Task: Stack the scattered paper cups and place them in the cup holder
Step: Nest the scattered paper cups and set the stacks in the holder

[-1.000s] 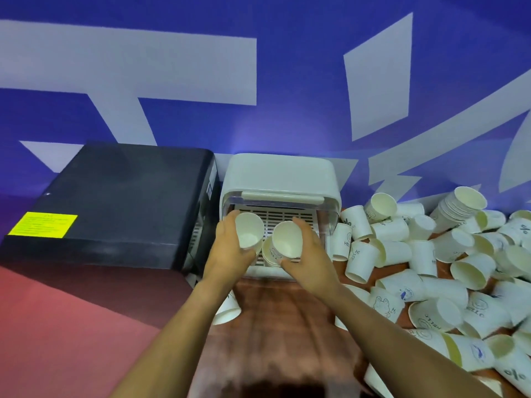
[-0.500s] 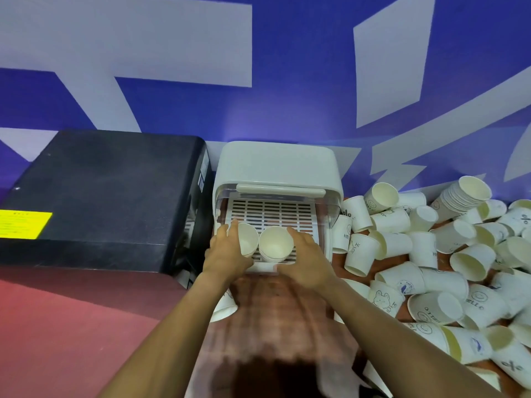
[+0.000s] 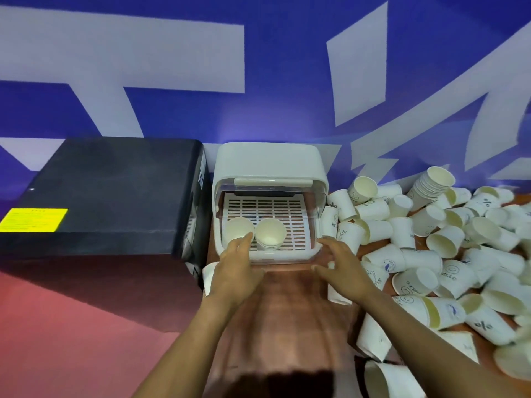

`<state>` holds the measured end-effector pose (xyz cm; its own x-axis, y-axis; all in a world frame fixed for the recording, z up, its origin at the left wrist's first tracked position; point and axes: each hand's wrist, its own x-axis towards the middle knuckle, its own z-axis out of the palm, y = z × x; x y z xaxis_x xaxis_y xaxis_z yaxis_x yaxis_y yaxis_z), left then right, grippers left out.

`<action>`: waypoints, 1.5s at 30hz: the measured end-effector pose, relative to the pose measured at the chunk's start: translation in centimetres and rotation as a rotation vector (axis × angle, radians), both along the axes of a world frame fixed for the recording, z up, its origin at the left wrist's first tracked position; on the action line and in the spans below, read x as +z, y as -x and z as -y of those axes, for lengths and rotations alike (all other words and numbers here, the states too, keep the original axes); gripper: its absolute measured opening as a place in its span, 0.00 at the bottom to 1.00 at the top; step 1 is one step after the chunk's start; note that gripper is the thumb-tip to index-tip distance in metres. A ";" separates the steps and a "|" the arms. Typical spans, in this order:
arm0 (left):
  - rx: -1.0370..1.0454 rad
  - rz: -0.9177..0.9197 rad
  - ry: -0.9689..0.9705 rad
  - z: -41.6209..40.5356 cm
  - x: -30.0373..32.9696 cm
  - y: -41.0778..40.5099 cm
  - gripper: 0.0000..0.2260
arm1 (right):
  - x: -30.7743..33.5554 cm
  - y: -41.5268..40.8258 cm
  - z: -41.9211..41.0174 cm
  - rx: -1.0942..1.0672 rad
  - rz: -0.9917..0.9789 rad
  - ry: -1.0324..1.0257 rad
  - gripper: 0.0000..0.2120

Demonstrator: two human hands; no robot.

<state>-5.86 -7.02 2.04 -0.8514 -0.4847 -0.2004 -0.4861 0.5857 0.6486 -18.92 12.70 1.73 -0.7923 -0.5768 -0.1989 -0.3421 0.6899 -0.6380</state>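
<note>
The white cup holder (image 3: 268, 163) stands at the back of the table with its clear lid raised. Two short cup stacks stand upright at the front left of its slotted tray, the left stack (image 3: 239, 229) beside the right stack (image 3: 270, 234). My left hand (image 3: 237, 268) is just in front of the tray, its fingertips touching the left stack's rim. My right hand (image 3: 343, 267) hovers by the holder's front right corner with fingers spread, holding nothing. Several scattered paper cups (image 3: 442, 242) lie in a heap to the right.
A large black box (image 3: 109, 193) with a yellow label stands against the holder's left side. One nested stack of cups (image 3: 431, 183) lies at the back of the heap. One cup (image 3: 209, 278) lies by my left wrist. Brown table (image 3: 290, 317) shows between my arms.
Both hands set their cups down in the tray. My right hand let go and pulled back to the right; my left hand loosened its grip and drew back.
</note>
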 end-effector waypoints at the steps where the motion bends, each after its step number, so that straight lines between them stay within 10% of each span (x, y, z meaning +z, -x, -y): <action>1: -0.010 0.000 0.009 -0.4 0.2 -0.4 0.35 | 0.1 -0.5 -1.1 -0.026 0.004 -0.003 0.27; 18: -0.309 0.109 -0.023 -8.0 -0.6 -2.5 0.24 | -0.1 -8.2 -11.8 -0.265 0.052 -0.067 0.23; 39: -0.178 0.373 0.073 -16.7 -2.8 8.8 0.28 | -4.1 7.0 -16.0 0.060 0.067 -0.078 0.26; 45: -0.090 0.399 0.046 -16.3 -3.2 11.2 0.11 | -5.5 9.1 -15.2 0.108 0.071 -0.099 0.27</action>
